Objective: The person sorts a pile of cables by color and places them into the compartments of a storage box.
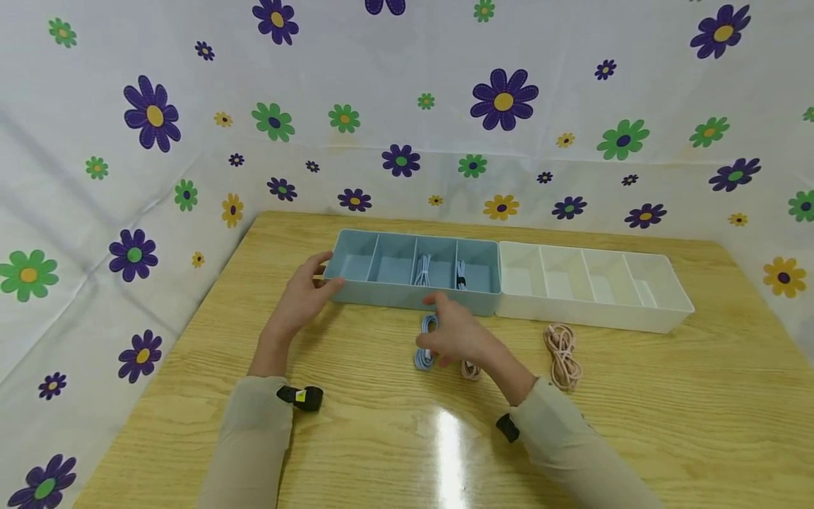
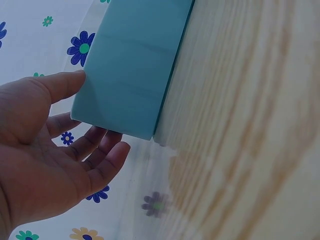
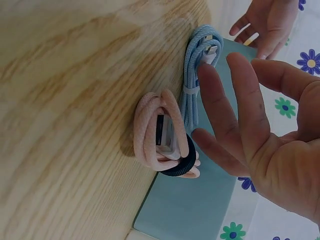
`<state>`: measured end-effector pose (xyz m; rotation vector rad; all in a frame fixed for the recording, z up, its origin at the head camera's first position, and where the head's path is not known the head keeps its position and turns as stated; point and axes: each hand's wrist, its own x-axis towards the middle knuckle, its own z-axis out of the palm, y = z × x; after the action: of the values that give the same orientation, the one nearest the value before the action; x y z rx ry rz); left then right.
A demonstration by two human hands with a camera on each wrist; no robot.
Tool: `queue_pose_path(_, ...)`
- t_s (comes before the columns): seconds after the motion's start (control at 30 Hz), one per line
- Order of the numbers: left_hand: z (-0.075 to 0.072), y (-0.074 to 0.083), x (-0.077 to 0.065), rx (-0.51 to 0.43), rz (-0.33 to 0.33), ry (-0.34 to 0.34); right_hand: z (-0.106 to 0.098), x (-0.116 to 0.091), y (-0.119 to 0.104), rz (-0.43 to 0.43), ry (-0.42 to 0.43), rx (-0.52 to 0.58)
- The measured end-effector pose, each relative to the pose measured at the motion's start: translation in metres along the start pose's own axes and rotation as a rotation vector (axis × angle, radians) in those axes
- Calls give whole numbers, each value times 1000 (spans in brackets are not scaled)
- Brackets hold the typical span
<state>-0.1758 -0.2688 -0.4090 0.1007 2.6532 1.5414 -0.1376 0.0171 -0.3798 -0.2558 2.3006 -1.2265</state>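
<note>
Pale sleeves (image 1: 254, 431) with black wrist bands (image 1: 305, 398) lay nearest, over the counter (image 1: 362, 431); its near edge was out of view. A small pink cable bundle (image 1: 470, 372) with a black tie, partly hidden in the head view, lay a little ahead, roughly midway between the counter's side edges. A larger pink bundle (image 1: 562, 357) lay towards the right edge. A blue cable bundle (image 1: 422, 359), slightly left of the middle, rested just short of the blue box (image 1: 388, 293).

Right hand (image 1: 459, 331) was over the blue bundle, fingers apart, gripping nothing; whether a fingertip brushed the cable, could not tell. Left hand (image 1: 299, 300) was at the box's left end, fingers loosely spread, thumb by its front corner.

Handling, as judged: bundle light, braided sleeve soft and flexible, not slippery, plugs stiffer. Best hold seemed a pinch across the white tie (image 3: 190, 90), where the loops were gathered; a single strand might have pulled loose.

Farther, the box ran along the counter's back edge. Its third compartment from the left held a pale bundle (image 1: 422, 271), its fourth a black-tied one (image 1: 461, 277). A white box (image 1: 585, 312) adjoined, stretching towards the back right corner. Flowered cloth (image 1: 381, 92) hung behind.
</note>
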Motion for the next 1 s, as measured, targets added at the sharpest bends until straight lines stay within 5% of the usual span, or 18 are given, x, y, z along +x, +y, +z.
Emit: queue_pose_path(1.0, 1, 2, 0, 0, -7, 5, 15, 11, 3, -29, 31, -262)
